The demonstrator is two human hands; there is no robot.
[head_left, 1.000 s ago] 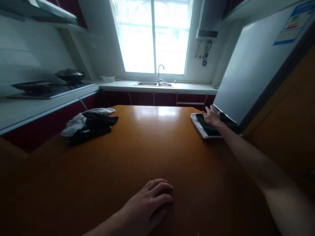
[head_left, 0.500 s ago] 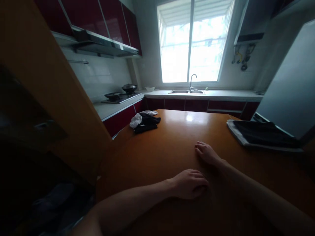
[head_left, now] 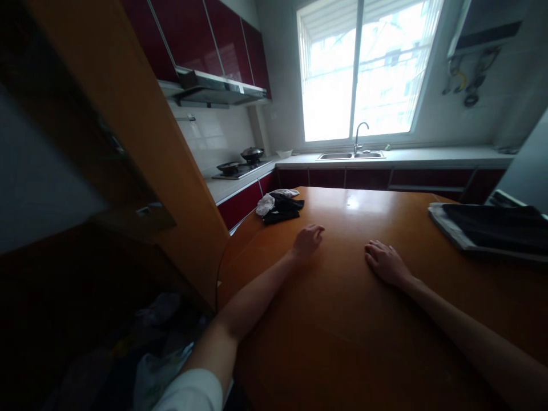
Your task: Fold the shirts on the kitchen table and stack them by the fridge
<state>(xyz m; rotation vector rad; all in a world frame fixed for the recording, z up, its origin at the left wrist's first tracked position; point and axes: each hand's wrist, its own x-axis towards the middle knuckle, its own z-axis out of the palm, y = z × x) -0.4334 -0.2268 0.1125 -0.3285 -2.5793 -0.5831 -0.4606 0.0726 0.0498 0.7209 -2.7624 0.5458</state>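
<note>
My left hand [head_left: 307,241] reaches out over the brown wooden table [head_left: 342,319], its fingers loosely bent and a little apart, with nothing in them. Beyond it, at the table's far left edge, lies a crumpled pile of black and white cloth [head_left: 282,213], apart from the hand. My right hand [head_left: 386,264] rests palm down on the tabletop, fingers stretched forward and holding nothing. To its right, a flat stack of folded black and white cloth [head_left: 496,231] lies near the table's right side.
A wooden cabinet or partition [head_left: 184,171] borders the table on the left. Behind are a stove [head_left: 244,169] with pans, and a white counter [head_left: 299,160] with a sink [head_left: 338,156] under a window. Plastic bags [head_left: 156,371] lie low at left.
My left hand has moved forward and left, away from near my right forearm toward the crumpled cloth. My right hand stays flat on the table. The camera view has turned left.
</note>
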